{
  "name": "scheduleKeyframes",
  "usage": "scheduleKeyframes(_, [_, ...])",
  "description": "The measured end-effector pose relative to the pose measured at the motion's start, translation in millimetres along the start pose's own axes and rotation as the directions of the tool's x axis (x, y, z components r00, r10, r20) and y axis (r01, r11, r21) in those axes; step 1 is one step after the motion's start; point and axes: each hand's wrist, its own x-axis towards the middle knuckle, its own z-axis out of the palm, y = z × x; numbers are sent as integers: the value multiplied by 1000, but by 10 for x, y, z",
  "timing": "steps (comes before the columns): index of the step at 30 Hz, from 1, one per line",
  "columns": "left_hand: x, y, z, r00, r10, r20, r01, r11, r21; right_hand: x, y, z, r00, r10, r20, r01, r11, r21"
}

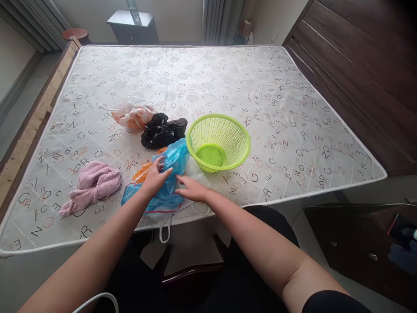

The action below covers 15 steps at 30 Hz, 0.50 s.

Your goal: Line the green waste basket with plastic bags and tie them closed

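Note:
A crumpled blue plastic bag (177, 161) lies near the front edge of the mattress, under and between my hands. My left hand (155, 177) rests on its left side, with thumb and fingers apart. From the right, my right hand (192, 189) touches the bag with its fingers spread, and neither hand visibly grips it. Orange plastic (142, 173) shows beside my left hand. Beneath the blue bag is a pale translucent bag, its white handle loop (165, 232) hanging over the edge. A green plastic basket (217, 143) stands open-topped just beyond my right hand.
A black plastic bag (163, 132) and a white-and-orange bag (134, 114) lie behind the blue one. A pink towel (96, 182) is bunched at the left. The mattress (293, 130) has a dark wooden headboard (355, 65) on the right. A dark cabinet (355, 243) stands at lower right.

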Motion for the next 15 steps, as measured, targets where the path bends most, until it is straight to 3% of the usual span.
scheduleKeyframes(3, [31, -109, -99, 997, -32, 66, 18, 979, 204, 44, 64, -59, 988, 33, -148, -33, 999, 2])
scheduleKeyframes(8, [70, -167, -169, 990, -82, 118, 34, 931, 364, 54, 73, -87, 970, 41, -241, -28, 998, 60])
scheduleKeyframes(12, [73, -75, -139, 998, -49, 49, 29, 939, 342, 11, 39, -59, 971, 66, -231, -53, 997, 63])
scheduleKeyframes(15, [104, -48, -152, 991, -117, -64, 127, 976, 177, -27, 31, -72, 983, 78, -163, -74, 997, 32])
